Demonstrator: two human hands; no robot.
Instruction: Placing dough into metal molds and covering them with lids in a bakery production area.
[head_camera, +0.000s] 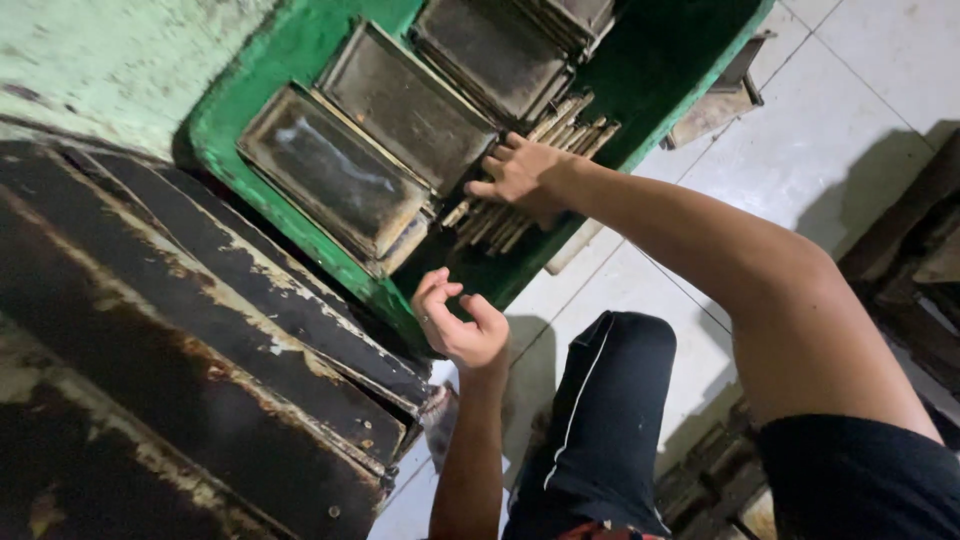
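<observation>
Head view: at the left, dark rusted metal sheets (200, 340) lie stacked and overlapping. Beside them a green tub (290, 50) holds greasy rectangular baking tins (335, 170) standing on edge in a row, leaning together so they stay packed. The left hand (462, 322) hovers at the tub's near rim, fingers curled, holding nothing. The right hand (520, 172), arm outstretched, rests open-fingered on the tin edges (500, 215) near the tub's right edge.
</observation>
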